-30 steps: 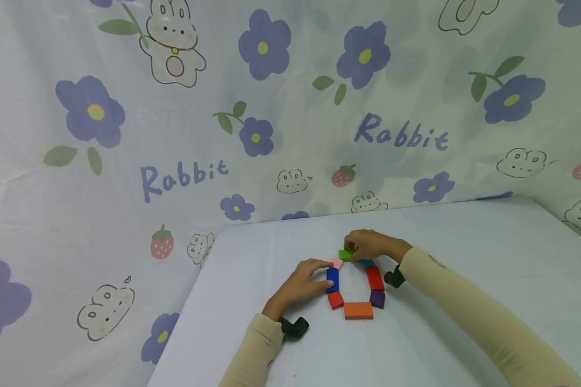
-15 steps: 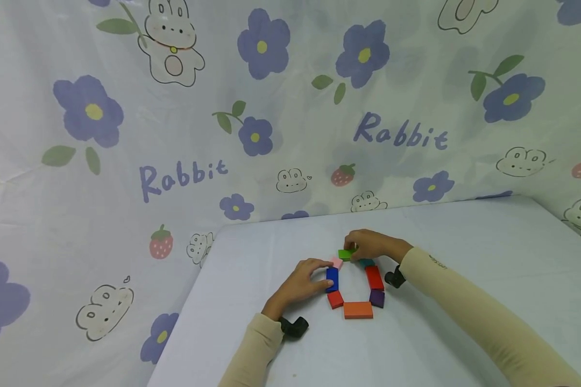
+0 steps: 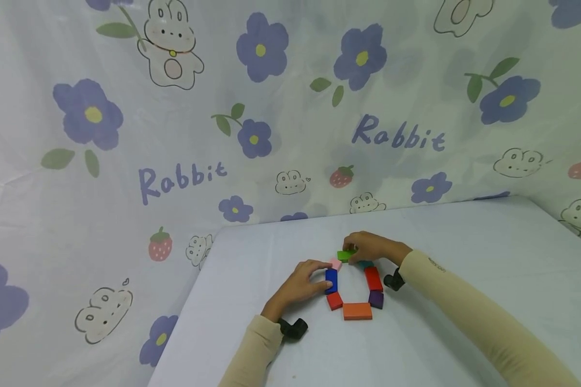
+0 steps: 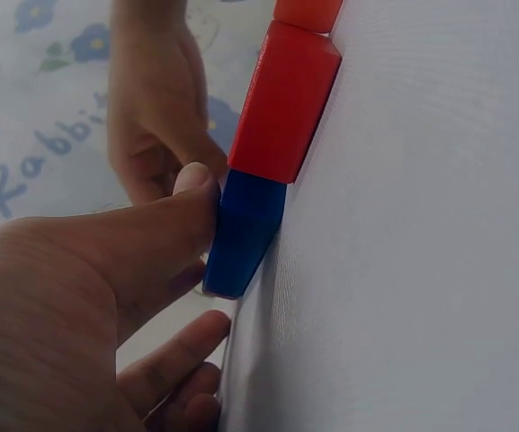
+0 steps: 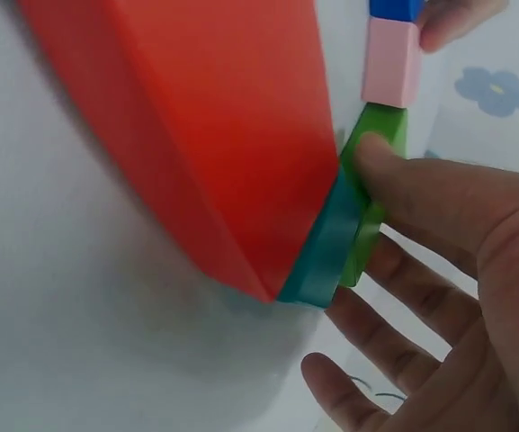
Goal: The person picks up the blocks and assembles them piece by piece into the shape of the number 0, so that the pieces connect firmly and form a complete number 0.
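Flat coloured blocks lie end to end in a ring on the white table. My right hand pinches the green block at the far end, its thumb on the block's inner face in the right wrist view. Beside it, partly covered by that hand, sits a teal block. My left hand rests at the ring's left side, thumb against the blue block. Its index fingertip is right by the pink block; the remaining fingers are loosely bent.
Nearer along the ring are a small red block, an orange block, a purple block and a longer red block. Behind the table hangs a rabbit-print sheet. Black wrist cameras stick out near the table.
The whole head view shifts slightly. Both hands and the blocks otherwise keep their places; the right hand still pinches the green block.
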Demonstrator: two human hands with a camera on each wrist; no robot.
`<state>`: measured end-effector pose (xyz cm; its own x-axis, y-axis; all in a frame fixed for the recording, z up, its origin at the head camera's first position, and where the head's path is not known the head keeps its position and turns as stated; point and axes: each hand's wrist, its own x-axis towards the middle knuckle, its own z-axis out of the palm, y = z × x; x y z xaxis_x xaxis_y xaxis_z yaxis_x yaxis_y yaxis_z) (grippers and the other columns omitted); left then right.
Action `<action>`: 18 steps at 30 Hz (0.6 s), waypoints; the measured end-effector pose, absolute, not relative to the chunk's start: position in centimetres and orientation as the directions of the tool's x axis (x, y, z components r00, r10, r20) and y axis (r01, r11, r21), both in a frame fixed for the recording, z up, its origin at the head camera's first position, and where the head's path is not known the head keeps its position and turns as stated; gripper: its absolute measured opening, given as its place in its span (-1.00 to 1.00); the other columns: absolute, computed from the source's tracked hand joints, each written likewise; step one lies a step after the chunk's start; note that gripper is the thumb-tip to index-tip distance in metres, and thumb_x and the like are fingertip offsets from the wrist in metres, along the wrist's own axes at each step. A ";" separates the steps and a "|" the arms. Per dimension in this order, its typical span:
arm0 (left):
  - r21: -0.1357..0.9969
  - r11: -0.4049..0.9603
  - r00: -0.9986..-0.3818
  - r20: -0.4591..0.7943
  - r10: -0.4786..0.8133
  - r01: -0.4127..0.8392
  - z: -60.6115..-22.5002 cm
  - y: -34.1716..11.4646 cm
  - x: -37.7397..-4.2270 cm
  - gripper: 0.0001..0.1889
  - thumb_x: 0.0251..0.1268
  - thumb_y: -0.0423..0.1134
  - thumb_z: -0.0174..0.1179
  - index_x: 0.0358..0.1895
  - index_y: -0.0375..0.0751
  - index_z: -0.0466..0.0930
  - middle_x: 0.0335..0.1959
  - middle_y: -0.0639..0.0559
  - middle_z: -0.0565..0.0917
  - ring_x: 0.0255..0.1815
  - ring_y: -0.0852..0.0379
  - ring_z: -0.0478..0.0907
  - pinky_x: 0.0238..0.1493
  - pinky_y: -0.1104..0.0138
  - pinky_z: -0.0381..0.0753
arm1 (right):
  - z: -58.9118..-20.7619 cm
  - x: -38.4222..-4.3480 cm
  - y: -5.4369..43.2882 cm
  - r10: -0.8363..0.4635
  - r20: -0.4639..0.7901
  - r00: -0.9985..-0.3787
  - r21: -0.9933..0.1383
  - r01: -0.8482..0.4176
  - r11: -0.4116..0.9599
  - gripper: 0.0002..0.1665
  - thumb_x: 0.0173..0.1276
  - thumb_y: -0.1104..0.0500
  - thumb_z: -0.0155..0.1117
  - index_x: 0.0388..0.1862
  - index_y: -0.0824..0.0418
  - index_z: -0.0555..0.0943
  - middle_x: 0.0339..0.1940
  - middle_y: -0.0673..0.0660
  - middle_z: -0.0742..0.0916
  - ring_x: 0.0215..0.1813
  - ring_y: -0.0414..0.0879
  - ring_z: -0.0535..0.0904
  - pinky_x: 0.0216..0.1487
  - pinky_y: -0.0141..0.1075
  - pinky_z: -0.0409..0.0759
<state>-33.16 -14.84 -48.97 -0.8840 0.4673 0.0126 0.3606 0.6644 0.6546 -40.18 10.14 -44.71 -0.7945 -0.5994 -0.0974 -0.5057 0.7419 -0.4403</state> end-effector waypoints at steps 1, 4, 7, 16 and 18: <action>0.661 0.658 -0.883 0.018 0.468 0.362 -49.0 -14.9 -33.1 -0.50 0.37 0.10 0.23 0.34 0.18 0.49 0.37 0.07 0.49 0.44 -0.04 0.28 0.39 -0.12 0.35 | -44.9 -40.2 10.2 -0.597 -0.088 -0.798 -0.444 -0.505 0.740 -0.67 0.32 0.06 0.42 0.02 0.13 0.68 -0.09 0.03 0.70 -0.05 -0.12 0.57 0.13 -0.15 0.63; 0.674 0.650 -0.888 0.020 0.459 0.351 -49.0 -15.1 -33.2 -0.51 0.42 0.12 0.16 0.35 0.15 0.49 0.37 0.06 0.49 0.44 -0.06 0.30 0.38 -0.11 0.36 | -45.5 -40.2 10.4 -0.580 -0.042 -0.813 -0.464 -0.498 0.732 -0.55 0.43 -0.07 0.29 0.14 0.17 0.64 0.01 0.12 0.68 0.03 -0.06 0.56 0.19 -0.07 0.61; 0.689 0.637 -0.890 0.025 0.456 0.345 -49.2 -15.4 -33.1 -0.52 0.49 0.15 0.06 0.36 0.11 0.48 0.38 0.04 0.49 0.43 -0.07 0.33 0.37 -0.09 0.38 | -46.1 -39.8 11.0 -0.536 0.012 -0.844 -0.529 -0.460 0.713 -0.48 0.50 -0.14 0.16 0.22 0.17 0.60 0.12 0.18 0.62 0.14 0.03 0.54 0.25 0.05 0.56; 0.754 0.572 -0.907 0.074 0.414 0.323 -48.4 -16.4 -35.0 -0.53 0.54 0.11 -0.01 0.37 0.02 0.46 0.31 0.00 0.54 0.33 -0.03 0.47 0.37 -0.01 0.44 | -45.8 -39.0 16.4 -0.413 0.138 -0.900 -0.583 -0.411 0.701 -0.58 0.54 -0.06 0.13 0.15 0.18 0.63 0.07 0.17 0.65 0.16 0.11 0.55 0.17 0.09 0.58; 0.748 0.583 -0.916 0.081 0.394 0.317 -48.2 -17.0 -35.4 -0.54 0.54 0.09 0.02 0.35 0.02 0.48 0.31 0.00 0.55 0.32 -0.03 0.49 0.36 -0.01 0.45 | -45.7 -38.8 18.1 -0.410 0.143 -0.901 -0.556 -0.416 0.720 -0.58 0.53 -0.06 0.14 0.13 0.20 0.63 0.06 0.17 0.66 0.14 0.11 0.56 0.16 0.09 0.59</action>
